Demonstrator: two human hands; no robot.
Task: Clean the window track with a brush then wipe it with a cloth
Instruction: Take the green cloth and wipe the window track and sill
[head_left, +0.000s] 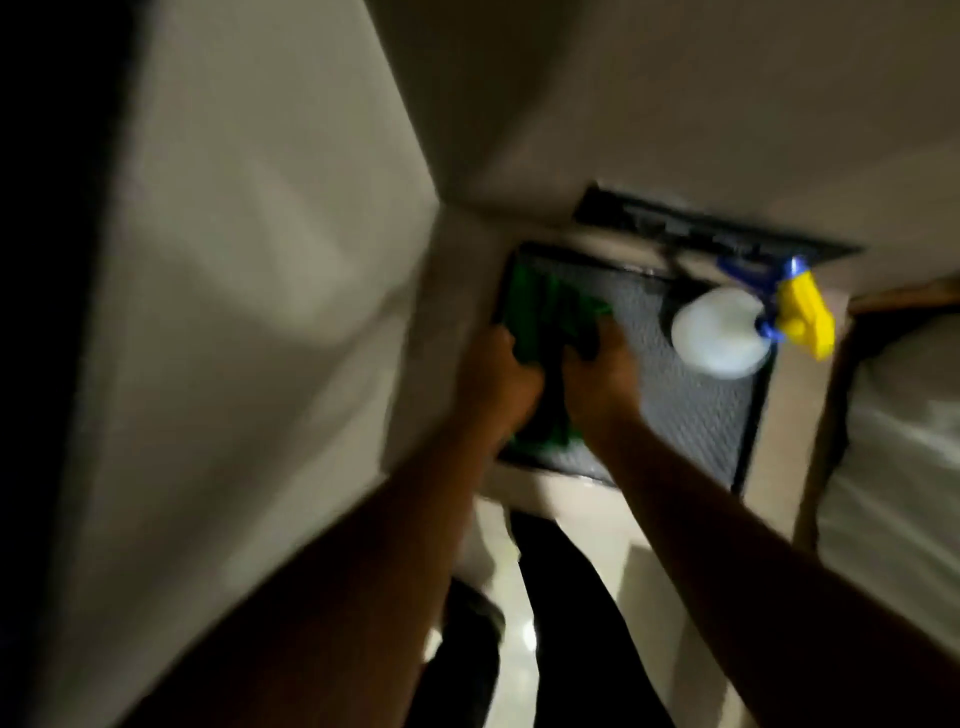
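Both hands close on a green cloth (550, 312) at the near-left corner of a grey mesh screen (691, 405), the left grip (506, 376) bunched on the cloth's left edge and the right grip (602, 379) clamped on its right side, fingers curled into the fabric; the picture is dim and smeared by motion, so finer finger positions cannot be made out. The cloth lies partly flat on the screen and partly gathered between the two hands, touching both. No brush can be identified here. Judged from this, the wiping stage is at hand: the cloth would do best folded into a firm pad, held by one hand, so that an edge can be pressed down into the grooves and drawn along them in one direction rather than scrubbed back and forth. The window track (711, 228), a dark slotted strip, runs along the far side, well apart from both hands and beyond the screen's far edge, so the cloth has to be carried up and to the right to reach it. A spray bottle (719, 330) with a yellow trigger head lies on its side on the screen's far-right part, near the track and between it and the hands, and could be knocked on the way across.
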